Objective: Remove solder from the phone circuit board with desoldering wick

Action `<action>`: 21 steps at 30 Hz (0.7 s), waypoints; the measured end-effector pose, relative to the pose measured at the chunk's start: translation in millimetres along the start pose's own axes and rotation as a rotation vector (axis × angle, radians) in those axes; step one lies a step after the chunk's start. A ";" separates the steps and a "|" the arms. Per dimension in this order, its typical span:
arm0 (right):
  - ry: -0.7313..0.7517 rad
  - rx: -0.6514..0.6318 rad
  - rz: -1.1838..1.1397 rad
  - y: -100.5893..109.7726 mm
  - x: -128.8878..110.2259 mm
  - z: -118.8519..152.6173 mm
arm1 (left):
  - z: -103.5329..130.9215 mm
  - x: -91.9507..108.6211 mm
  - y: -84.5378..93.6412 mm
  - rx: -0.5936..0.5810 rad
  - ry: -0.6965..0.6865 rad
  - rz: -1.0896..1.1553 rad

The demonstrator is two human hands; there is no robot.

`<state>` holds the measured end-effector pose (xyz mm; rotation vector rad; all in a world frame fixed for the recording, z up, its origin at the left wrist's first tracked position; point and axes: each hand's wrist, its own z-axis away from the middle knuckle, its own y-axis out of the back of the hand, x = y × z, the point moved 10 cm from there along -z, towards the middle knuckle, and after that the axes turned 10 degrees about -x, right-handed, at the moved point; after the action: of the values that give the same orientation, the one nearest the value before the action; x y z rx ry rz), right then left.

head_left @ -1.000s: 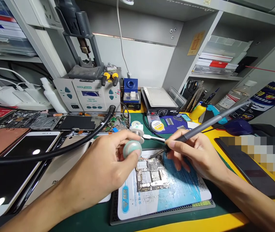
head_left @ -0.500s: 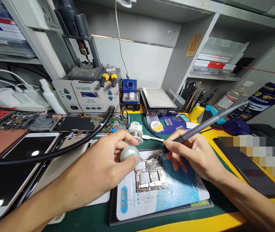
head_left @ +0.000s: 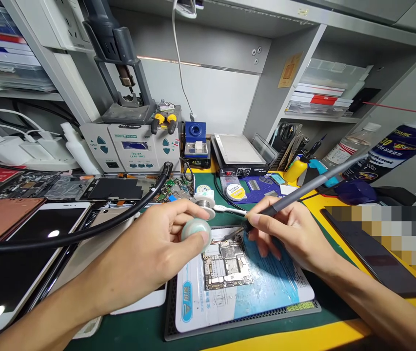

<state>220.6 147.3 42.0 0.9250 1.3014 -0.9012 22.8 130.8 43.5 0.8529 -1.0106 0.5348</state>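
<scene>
My left hand (head_left: 156,248) is closed on a small round pale-green container (head_left: 195,233), pinched between thumb and fingers over the board's upper left corner. Just behind it is a spool of solder wire (head_left: 204,207); whether my index fingertip touches it I cannot tell. My right hand (head_left: 284,226) grips a grey soldering iron (head_left: 295,195) like a pen. Its thin tip points down and left at the top edge of a phone logic board (head_left: 227,265). That board lies flat on a white and blue work pad (head_left: 266,302).
A hot air station (head_left: 138,146) stands at the back left, its black hose (head_left: 120,224) arching over several phones. Behind the pad are a soldering station (head_left: 195,146) and a small hot plate (head_left: 239,148). A dark phone (head_left: 372,258) lies right; a spray can (head_left: 401,146) stands behind it.
The view has shifted very slightly. Both hands keep their grips and nearly the same places. The number on the soldering station display has risen from about 355 to 417.
</scene>
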 end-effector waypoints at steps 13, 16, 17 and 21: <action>-0.002 0.009 0.016 0.5 0.3 0.3 | 1.9 0.3 1.6 0.012 0.004 -0.006; -0.010 0.012 0.022 -0.4 -0.9 0.4 | 0.8 -1.6 -0.3 -0.012 0.009 0.008; -0.011 0.013 0.022 -0.6 -1.3 0.4 | 0.6 -2.1 -0.9 -0.017 0.013 0.013; -0.008 0.011 0.008 -0.6 -2.4 0.2 | 1.0 -2.2 -0.8 -0.012 0.020 0.003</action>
<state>220.0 146.9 44.4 0.9337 1.2865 -0.9054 21.9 129.4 41.4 0.8339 -0.9957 0.5385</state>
